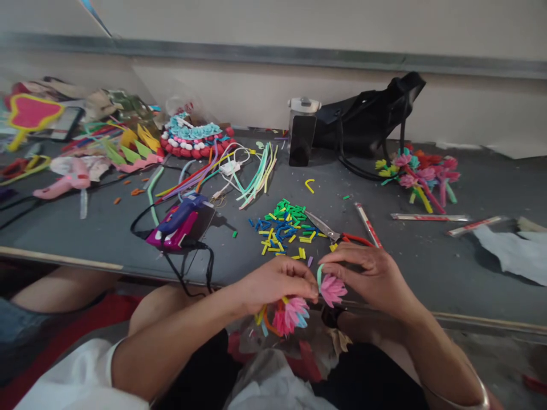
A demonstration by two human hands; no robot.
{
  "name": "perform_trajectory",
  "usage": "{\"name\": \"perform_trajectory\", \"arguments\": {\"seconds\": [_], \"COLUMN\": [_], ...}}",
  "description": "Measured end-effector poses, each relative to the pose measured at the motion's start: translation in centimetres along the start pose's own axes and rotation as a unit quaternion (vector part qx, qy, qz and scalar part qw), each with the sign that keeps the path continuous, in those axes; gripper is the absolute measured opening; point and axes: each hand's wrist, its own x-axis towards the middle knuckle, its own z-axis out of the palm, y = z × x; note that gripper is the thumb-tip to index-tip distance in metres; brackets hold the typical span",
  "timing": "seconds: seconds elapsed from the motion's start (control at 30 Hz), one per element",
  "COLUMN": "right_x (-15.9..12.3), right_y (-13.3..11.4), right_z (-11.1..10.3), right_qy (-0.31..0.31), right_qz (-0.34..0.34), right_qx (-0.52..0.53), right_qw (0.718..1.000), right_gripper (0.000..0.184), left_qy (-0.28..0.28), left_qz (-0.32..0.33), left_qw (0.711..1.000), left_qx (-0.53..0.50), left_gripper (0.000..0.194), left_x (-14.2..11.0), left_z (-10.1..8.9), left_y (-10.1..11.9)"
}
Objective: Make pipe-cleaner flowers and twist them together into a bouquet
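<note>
The person sits up against the desk point(239, 239) with both forearms reaching in over its near edge, and everything is easiest to place by the pile of cut pieces point(282, 228), green, blue and yellow, in front of them. The left hand point(284, 282) is just on the near side of the pile, its forearm slanting up from a white sleeve point(81, 370), the back of the hand turned upward, the fingers curled in and the thumb laid along them. It grips a bunch of flowers point(290, 316), pink and red heads with yellow, orange and blue bits, which hangs below the palm. The right hand point(370, 273) comes in from the near right of the pile, wrist bent inward, fingers stretched toward the other hand; thumb and forefinger pinch the curved green stem of a single pink flower point(333, 291), its head pointing down and outward beneath the fingers. The left fingertips are just beside that stem; I can't tell whether they touch it. At the right side of the pile lie scissors point(320, 224), blades toward it. Left of the pile, a blue glue gun point(182, 216) rests on a purple case point(188, 230).
</note>
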Motion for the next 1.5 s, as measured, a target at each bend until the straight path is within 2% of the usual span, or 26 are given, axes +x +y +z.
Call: {"name": "perform_trajectory", "arguments": {"seconds": [0.23, 0.33, 0.4, 0.5, 0.63, 0.8, 0.97, 1.13, 1.3, 1.5], "right_x": [0.0, -0.2, -0.4, -0.7, -1.2, -1.4, -1.2, -1.0, -1.0, -1.0], "right_y": [-0.4, -1.1, -1.6, -2.1, -2.3, -2.3, -2.0, -1.4, -0.2, 0.2], "right_z": [-0.6, -0.6, -0.5, 0.0, 0.7, 1.5, 1.9, 2.4, 2.3, 2.0], "right_qy": [-0.022, -0.026, -0.017, 0.000, 0.004, 0.001, 0.020, 0.030, 0.061, 0.034], "right_qz": [-0.004, -0.011, -0.040, -0.106, -0.153, -0.173, -0.187, -0.140, -0.088, 0.001], "right_qx": [0.001, -0.017, -0.048, -0.112, -0.166, -0.211, -0.233, -0.205, -0.114, -0.046], "right_qw": [1.000, 0.999, 0.998, 0.988, 0.974, 0.962, 0.954, 0.968, 0.988, 0.998], "right_gripper": [0.010, 0.012, 0.013, 0.012, 0.011, 0.011, 0.016, 0.018, 0.015, 0.013], "left_qy": [0.028, 0.056, 0.075, 0.112, 0.152, 0.140, 0.093, 0.046, -0.007, 0.050], "left_qz": [0.036, 0.056, 0.071, 0.076, 0.045, 0.027, 0.046, 0.062, 0.068, 0.053], "left_qw": [0.990, 0.984, 0.983, 0.985, 0.987, 0.974, 0.966, 0.966, 0.982, 0.996], "left_qx": [0.133, 0.157, 0.151, 0.102, -0.036, -0.178, -0.235, -0.245, -0.174, -0.058], "left_gripper": [0.014, 0.014, 0.013, 0.013, 0.014, 0.018, 0.019, 0.018, 0.021, 0.029], "left_x": [0.3, 0.5, 0.7, 0.8, 0.9, 0.9, 0.8, 0.9, 0.4, 0.0], "left_z": [0.2, 0.2, 0.2, 0.4, 0.8, 0.7, -0.4, -1.0, -1.0, -0.5], "left_y": [-0.4, -0.6, -0.7, -0.7, -0.4, -0.1, -0.3, -0.6, -0.1, 0.0]}}
